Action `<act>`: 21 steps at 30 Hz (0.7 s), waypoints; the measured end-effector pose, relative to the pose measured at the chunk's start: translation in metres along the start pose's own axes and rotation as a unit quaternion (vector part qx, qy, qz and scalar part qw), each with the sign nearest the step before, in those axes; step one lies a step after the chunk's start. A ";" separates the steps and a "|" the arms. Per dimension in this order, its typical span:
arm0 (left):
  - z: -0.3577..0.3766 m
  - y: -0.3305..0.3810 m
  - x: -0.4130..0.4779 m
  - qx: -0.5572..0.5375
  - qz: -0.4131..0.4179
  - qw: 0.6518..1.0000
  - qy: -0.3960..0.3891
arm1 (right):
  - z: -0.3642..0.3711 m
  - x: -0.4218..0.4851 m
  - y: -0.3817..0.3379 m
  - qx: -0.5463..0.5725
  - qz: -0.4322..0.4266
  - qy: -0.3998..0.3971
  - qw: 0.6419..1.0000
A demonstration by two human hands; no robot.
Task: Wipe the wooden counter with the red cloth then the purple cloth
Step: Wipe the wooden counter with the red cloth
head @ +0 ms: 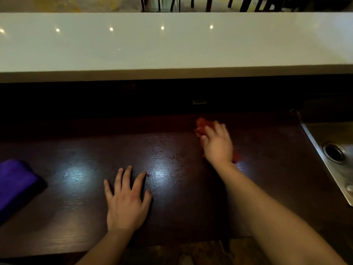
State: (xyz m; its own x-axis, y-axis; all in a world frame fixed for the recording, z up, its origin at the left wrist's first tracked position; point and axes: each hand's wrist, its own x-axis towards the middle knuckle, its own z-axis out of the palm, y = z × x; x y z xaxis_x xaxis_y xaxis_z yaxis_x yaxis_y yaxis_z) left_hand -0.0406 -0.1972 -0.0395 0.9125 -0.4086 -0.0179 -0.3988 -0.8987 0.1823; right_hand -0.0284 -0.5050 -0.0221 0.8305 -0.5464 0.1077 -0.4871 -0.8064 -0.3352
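Fingers of the right hand [217, 145] press down on a bunched red cloth [202, 127], gripping it against the far right part of the dark wooden counter [172, 217]; the hand is motion-blurred, and red fabric shows beyond the fingertips and at the wrist. The left hand [126, 203] lies flat, palm down, fingers spread apart and holding nothing, near the counter's front edge. A folded purple cloth [15, 182] sits at the far left of the counter, well apart from both hands. A steel sink [332, 150] with a round drain adjoins the counter on the right; a white upper bar top [172, 44] spans the far side
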 end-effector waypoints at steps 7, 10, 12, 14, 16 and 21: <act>0.000 0.000 0.000 -0.004 -0.001 1.000 0.003 | 0.030 -0.077 -0.043 0.005 -0.317 -0.070 0.946; 0.000 0.000 0.000 -0.004 -0.002 1.000 0.004 | 0.022 -0.041 -0.018 0.002 -0.241 -0.046 0.969; -0.001 0.000 0.000 -0.004 -0.001 1.000 0.003 | 0.011 -0.012 -0.003 0.003 -0.129 -0.034 0.991; -0.001 0.001 0.000 -0.003 0.000 1.000 0.000 | 0.004 -0.003 0.008 0.020 -0.042 -0.014 0.999; -0.003 0.002 0.000 -0.003 0.000 1.000 -0.002 | 0.004 -0.022 0.006 0.034 -0.006 0.000 0.999; -0.006 0.003 -0.001 -0.005 -0.003 1.000 -0.006 | 0.004 -0.113 -0.022 0.093 -0.202 -0.071 0.972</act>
State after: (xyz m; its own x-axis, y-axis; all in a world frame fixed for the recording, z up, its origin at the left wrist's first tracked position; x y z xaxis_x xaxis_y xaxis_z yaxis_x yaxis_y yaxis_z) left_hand -0.0418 -0.1987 -0.0329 0.9139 -0.4048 -0.0309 -0.3919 -0.8996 0.1927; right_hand -0.1105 -0.4242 -0.0303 0.9794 -0.1464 0.1393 -0.0676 -0.8869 -0.4570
